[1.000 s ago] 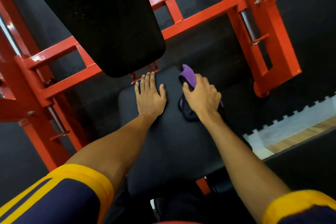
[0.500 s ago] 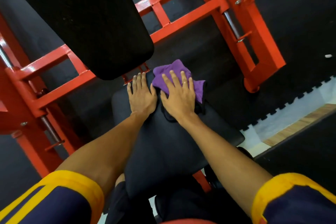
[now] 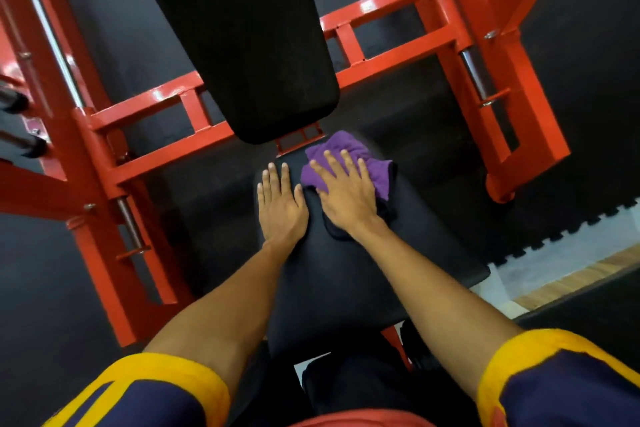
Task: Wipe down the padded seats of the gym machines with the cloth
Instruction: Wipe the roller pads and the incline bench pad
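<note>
Right hand [image 3: 346, 198]: palm down, fingers straight and slightly fanned, pressing flat on the purple cloth [image 3: 379, 173]. The cloth looks soft and nappy, bunched in loose folds, with a darker edge showing beneath the heel of the hand. It lies on the far right part of the seat pad [image 3: 346, 281], close to the pad's back edge.

Left hand [image 3: 282, 208]: flat on the bare pad just beside the right hand, fingers straight and close together, thumb out toward the cloth. It holds nothing.

Seat pad: black, smooth, faintly glossy upholstery with rounded corners, widening toward the person.

Back pad [image 3: 249, 45]: black, matte, long, with a rounded lower end that overhangs the seat's rear edge. A small red bracket [image 3: 299, 140] shows between the two.

Frame [image 3: 156, 156]: square-section steel tube in glossy orange-red paint, with cross rails on both sides. Bright chrome rods [image 3: 472, 69] run alongside the uprights.

Floor: dark rubber matting [image 3: 571, 149] with a toothed interlocking edge at the right, then a pale strip and wood-grain boards [image 3: 571, 277].

Sleeves [image 3: 166, 388]: navy with yellow cuffs, short.
</note>
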A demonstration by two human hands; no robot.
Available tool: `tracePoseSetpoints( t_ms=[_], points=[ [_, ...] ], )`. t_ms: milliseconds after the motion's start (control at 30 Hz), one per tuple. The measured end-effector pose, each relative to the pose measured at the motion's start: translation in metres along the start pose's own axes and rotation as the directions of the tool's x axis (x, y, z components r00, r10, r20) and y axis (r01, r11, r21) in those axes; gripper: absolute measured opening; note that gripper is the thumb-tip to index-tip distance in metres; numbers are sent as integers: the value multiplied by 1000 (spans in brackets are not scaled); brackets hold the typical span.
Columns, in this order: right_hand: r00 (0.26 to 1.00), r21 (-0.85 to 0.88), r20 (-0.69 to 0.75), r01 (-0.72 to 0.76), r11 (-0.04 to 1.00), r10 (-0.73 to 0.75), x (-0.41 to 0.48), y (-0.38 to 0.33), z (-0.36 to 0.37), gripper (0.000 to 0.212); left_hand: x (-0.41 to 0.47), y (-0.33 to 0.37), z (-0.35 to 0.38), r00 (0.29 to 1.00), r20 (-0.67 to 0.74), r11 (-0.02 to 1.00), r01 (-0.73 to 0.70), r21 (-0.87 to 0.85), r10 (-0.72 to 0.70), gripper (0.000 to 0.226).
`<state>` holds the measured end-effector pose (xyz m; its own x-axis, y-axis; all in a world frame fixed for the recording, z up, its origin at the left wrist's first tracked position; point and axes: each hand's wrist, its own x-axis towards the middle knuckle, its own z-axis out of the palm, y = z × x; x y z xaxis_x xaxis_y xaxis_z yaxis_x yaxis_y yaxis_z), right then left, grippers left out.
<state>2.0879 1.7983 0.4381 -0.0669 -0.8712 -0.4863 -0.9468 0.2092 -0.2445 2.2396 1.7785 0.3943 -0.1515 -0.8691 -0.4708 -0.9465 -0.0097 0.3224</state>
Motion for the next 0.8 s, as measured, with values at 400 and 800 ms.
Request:
tracePoseSetpoints(
  t_ms=[400, 800],
  points=[
    [989, 28, 148, 25, 999, -29, 18, -56, 6, 62, -42, -27, -10, 933, 100, 868, 359, -343, -346, 71],
    [996, 19, 23, -92, 996, 91, 10, -71, 31, 68, -62, -57, -22, 877, 268, 696, 480, -535, -399, 55]
  ],
)
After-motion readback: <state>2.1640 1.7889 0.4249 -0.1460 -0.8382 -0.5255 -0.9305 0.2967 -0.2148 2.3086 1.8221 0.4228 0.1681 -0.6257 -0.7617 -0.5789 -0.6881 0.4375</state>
